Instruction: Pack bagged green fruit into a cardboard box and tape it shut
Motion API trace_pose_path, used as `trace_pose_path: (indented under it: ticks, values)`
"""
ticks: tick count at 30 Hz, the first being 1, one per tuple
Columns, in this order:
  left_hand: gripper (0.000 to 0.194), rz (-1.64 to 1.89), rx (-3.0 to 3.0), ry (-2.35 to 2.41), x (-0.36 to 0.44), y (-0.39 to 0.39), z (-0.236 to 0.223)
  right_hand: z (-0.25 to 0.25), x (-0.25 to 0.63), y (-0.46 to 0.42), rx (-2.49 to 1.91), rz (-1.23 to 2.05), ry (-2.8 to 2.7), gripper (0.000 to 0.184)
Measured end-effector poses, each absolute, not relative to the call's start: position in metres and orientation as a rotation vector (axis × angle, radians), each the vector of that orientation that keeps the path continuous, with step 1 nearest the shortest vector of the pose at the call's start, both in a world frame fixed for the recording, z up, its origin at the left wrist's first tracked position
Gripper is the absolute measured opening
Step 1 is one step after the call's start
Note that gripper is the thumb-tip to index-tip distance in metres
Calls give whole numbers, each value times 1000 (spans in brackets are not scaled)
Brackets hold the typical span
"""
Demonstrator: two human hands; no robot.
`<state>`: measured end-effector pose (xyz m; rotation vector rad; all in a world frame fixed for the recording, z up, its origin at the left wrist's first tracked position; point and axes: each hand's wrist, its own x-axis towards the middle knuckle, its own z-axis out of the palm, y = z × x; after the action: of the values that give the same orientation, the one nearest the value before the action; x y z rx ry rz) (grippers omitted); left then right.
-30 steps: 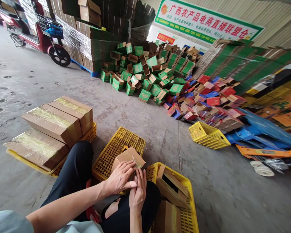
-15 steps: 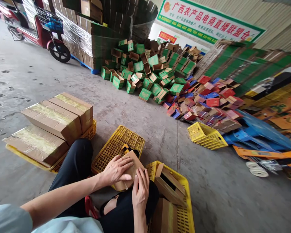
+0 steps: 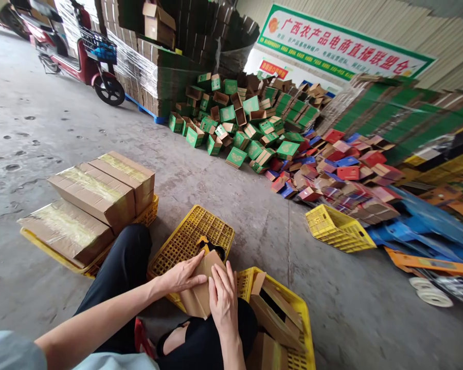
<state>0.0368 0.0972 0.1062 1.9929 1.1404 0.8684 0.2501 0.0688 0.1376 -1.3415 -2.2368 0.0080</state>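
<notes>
A small brown cardboard box (image 3: 196, 300) sits in front of me, over the near end of an upturned yellow crate (image 3: 212, 222). My left hand (image 3: 185, 274) rests on its upper left part, fingers stretched out. Across the right side of the same box lies my right hand (image 3: 224, 293), fingers extended flat. Both palms are turned down, and the hands partly cover the box. Just beyond it on the crate is a yellow and black tape dispenser (image 3: 208, 245), partly hidden.
Taped cartons (image 3: 100, 192) fill a yellow crate (image 3: 54, 251) at my left. Another yellow crate (image 3: 306, 329) at my right holds cardboard boxes (image 3: 278, 313). Farther off lie piled green boxes (image 3: 237, 156), red and blue boxes (image 3: 347, 172), and a parked scooter (image 3: 87, 61).
My left hand has slid toward the left edge of the box and my right hand reaches farther over its top. The whole view has shifted slightly.
</notes>
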Motion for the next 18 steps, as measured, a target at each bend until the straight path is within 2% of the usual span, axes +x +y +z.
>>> trace_pose_path:
  ticks: [4, 9, 12, 15, 18]
  values:
    - [85, 849, 1917, 1101, 35, 99, 115, 131, 240, 78, -1366, -30, -2286, 47]
    - [64, 855, 1530, 1011, 26, 98, 113, 126, 241, 71, -1464, -136, -2307, 59]
    - [72, 711, 1269, 904, 25, 94, 93, 128, 249, 63, -1481, -148, -2307, 67]
    - [78, 580, 1182, 1079, 33, 93, 63, 130, 262, 56, -1488, -127, -2318, 63]
    - [80, 602, 1129, 1118, 44, 96, 38, 133, 276, 46, -1520, -104, -2311, 56]
